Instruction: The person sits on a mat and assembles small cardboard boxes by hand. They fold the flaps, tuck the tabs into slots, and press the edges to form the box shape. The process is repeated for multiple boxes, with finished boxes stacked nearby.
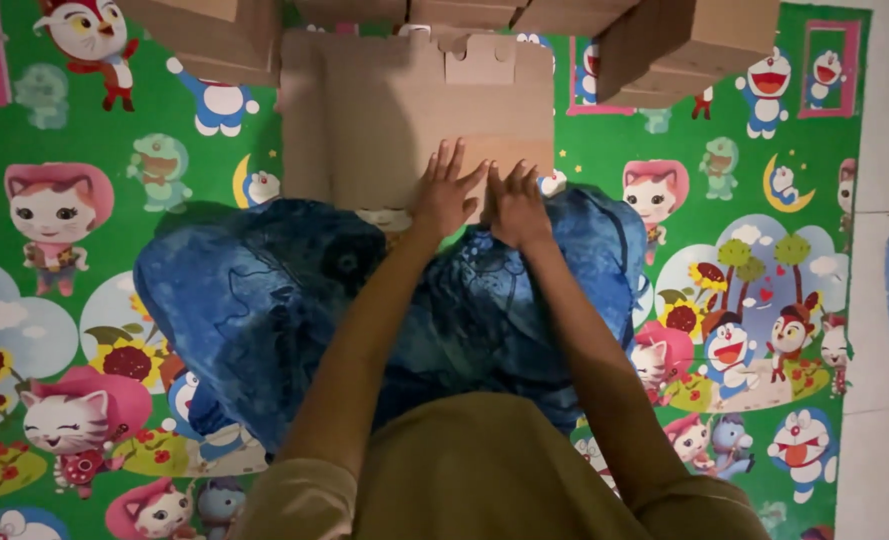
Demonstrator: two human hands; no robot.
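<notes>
Pressing a flat cardboard sheet (414, 110) against the floor, both hands lie side by side at the sheet's near edge, at the centre of the view. The left hand (444, 195) is spread wide, palm down, its fingers fanned toward 12 o'clock; the right hand (516, 205) lies just beside it, fingers fairly close together and also flat, gripping nothing. The sheet is an unfolded box blank with notched tabs along its far edge at 12 o'clock, and it rests on a green cartoon-printed mat (94, 130), with its near edge touching or slightly overlapping the blue patterned cloth (264, 300) that covers the person's lap. The step in hand appears to be flattening or creasing the near panel; a fainter line crossing the sheet just beyond the fingertips suggests a fold there. The next move likely calls for steady downward pressure with one hand while the other lifts or turns a flap, keeping the crease straight. Room is tight at 12 o'clock, where stacked cardboard boxes (684, 40) stand close to the sheet's far edge, some at 11 o'clock and some at 1 o'clock. Open mat lies at 9 o'clock and 3 o'clock, wide enough to swing a flap outward. A pale tiled floor (884, 150) borders the mat at the far right, well apart from the hands.
</notes>
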